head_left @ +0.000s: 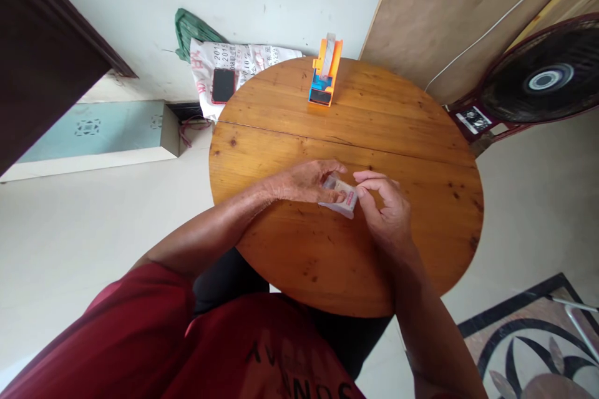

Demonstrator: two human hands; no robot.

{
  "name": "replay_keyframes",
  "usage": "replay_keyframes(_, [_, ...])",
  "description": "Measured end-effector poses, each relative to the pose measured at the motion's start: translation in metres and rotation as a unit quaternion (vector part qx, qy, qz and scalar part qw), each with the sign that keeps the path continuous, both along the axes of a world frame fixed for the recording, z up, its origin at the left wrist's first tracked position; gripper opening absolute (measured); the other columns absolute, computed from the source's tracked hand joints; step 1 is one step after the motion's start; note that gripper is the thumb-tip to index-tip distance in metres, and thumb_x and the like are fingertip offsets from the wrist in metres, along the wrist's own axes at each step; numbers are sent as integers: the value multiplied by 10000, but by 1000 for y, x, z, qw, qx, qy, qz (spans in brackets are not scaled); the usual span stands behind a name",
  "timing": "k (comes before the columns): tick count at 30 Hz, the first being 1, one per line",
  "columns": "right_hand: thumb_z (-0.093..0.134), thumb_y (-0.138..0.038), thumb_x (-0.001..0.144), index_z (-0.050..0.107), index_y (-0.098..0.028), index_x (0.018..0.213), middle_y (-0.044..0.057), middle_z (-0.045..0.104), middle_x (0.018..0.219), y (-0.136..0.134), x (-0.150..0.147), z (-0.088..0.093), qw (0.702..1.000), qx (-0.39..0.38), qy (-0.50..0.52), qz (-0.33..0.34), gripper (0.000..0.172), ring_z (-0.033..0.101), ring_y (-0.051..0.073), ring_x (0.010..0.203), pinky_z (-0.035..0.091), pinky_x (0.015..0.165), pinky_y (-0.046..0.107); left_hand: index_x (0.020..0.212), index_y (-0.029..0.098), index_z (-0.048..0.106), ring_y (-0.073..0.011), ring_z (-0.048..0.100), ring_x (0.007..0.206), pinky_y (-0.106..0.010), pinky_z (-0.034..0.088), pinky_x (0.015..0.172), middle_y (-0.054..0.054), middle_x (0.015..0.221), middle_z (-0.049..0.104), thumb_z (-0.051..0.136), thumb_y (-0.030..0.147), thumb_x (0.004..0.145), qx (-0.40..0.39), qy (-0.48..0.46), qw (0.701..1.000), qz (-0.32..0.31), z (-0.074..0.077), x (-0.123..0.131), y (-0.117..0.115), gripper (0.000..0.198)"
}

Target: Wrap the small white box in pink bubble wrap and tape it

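A small whitish pack with red print [347, 197] is held low over the middle of the round wooden table [290, 249]. My left hand [309, 181] grips it from the left, thumb lying across its top face. At the pack's right end, my right hand [386, 202] has its thumb and forefinger pinched together against the edge. Whatever sits between those fingertips is too small to make out. Clear wrapping seems to stick out around the pack's lower side.
An orange and blue tape dispenser [325, 75] stands at the table's far edge. Beyond the left rim, a phone [223, 85] lies on a printed white sack [203, 68], near a green bag [196, 34]. A fan [547, 78] stands at the right.
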State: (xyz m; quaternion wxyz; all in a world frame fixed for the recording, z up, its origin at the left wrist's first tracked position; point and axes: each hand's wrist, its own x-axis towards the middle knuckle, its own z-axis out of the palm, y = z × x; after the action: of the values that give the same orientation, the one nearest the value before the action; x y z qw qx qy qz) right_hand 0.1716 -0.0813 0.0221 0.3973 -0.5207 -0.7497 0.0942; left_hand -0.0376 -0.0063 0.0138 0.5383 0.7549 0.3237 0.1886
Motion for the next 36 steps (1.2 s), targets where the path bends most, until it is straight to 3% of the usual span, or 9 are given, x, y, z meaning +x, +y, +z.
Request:
replay_keyframes(7, [572,-231,938,629,-242,907,66,735,1102,-1,3,2,998,-29,63,-2,65,681,232,1043,509,943,442,1321,199,545,-150,610,858,-264,483,761,-34,1014,657,759,332,766,-5,-35,999,-12,2,6,-7,609])
replay_keyframes(10, [565,-242,945,627,-245,913,56,730,1094,0,4,3,993,-32,117,6,70,681,223,1028,520,926,430,1387,217,487,-168,627,968,-294,495,867,-48,1099,658,765,281,750,-12,-77,997,-26,-1,8,-8,698])
replay_keyframes(14, [572,-256,947,642,-249,908,49,721,1089,0,7,5,978,-30,205,-16,80,688,219,1002,527,920,426,1480,251,410,-215,601,1122,-371,479,988,-83,1254,614,793,260,704,21,-98,994,-37,-8,11,-9,866])
replay_keyframes(19, [597,-299,941,658,-257,902,47,724,1096,-1,10,8,964,-29,262,-30,84,703,219,973,544,905,426,1483,323,435,-264,554,1228,-433,446,1072,-71,1355,566,860,316,637,54,-98,993,-39,-6,12,-10,947])
replay_keyframes(23, [603,-312,943,661,-245,894,48,729,1082,0,11,10,953,-29,300,-32,101,711,210,948,555,882,410,1516,300,390,-276,556,1253,-434,453,1059,-94,1411,546,834,389,711,-12,-121,991,-59,0,9,-11,924])
replay_keyframes(27, [631,-319,925,663,-234,867,46,732,1058,3,13,9,939,-16,341,-44,107,709,210,926,556,874,414,1507,275,389,-253,605,1179,-414,488,987,-110,1327,609,797,374,779,-93,-158,980,-82,-1,8,-8,840])
replay_keyframes(33, [650,-343,905,656,-226,834,52,735,1035,7,16,7,930,-18,362,-64,137,711,208,899,555,876,416,1350,241,574,-237,668,1033,-347,521,838,-117,1188,687,814,427,771,-192,-246,947,-72,-2,13,-6,654])
replay_keyframes(36, [647,-342,908,659,-221,835,50,735,1031,9,18,6,923,-14,378,-67,141,710,202,894,546,901,429,1252,211,648,-227,668,1030,-327,516,845,-116,1169,699,811,458,773,-204,-255,942,-77,2,15,-6,563])
